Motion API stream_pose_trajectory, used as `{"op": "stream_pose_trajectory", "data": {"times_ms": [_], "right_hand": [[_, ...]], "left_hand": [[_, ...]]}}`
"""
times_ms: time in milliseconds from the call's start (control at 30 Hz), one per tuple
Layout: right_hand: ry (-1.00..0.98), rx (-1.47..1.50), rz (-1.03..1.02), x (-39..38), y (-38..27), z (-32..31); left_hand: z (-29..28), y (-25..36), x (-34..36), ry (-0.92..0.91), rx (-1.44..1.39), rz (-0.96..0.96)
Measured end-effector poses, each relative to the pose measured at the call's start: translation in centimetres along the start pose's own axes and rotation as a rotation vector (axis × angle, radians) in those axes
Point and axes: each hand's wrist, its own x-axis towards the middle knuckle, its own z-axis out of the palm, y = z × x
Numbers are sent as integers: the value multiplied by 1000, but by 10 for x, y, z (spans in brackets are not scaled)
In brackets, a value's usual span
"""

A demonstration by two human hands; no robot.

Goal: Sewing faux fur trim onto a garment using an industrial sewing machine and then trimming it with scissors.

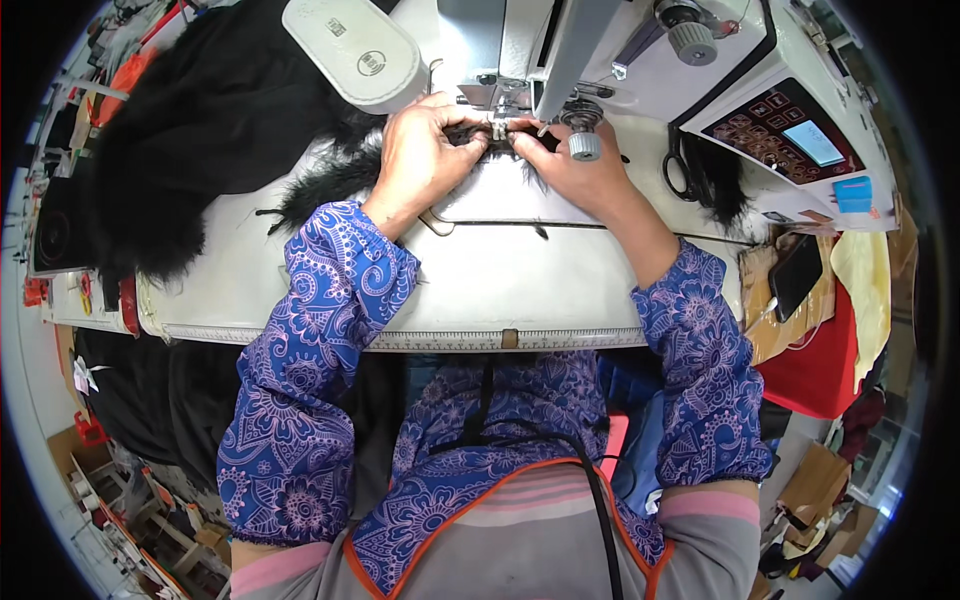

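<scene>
A strip of black furry fabric (335, 180) runs in under the presser foot (499, 130) of a white sewing machine (640, 90). Left of the foot, my left hand (425, 150) is closed on the fabric, thumb and fingers pinching its edge. From the other side, my right hand (575, 165) pinches the same fabric just right of the foot. Both sets of fingertips lie very near the needle area, and the machine partly hides them. Blue patterned sleeves cover my forearms.
A large pile of black furry cloth (220, 110) fills the table's left. Black scissors (679, 175) and a black fur scrap (715, 180) lie right of my hand. A control panel (785, 130), a phone (797, 277) and a ruler-marked front edge (450, 340) are also there.
</scene>
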Motion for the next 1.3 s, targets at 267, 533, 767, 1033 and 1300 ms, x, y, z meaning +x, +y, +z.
{"op": "stream_pose_trajectory", "data": {"times_ms": [267,533,767,1033,1300], "right_hand": [[25,-34,-6,-2,-4,1],[51,19,-14,4,-1,3],[160,73,-104,3,-1,-3],[27,130,14,3,-6,-8],[-39,61,32,-3,-1,-2]], "left_hand": [[3,-5,-1,41,28,45],[3,-1,2,52,63,-46],[-2,4,5,12,40,-31],[-5,0,4,-17,98,-11],[-7,-2,0,-124,15,80]]}}
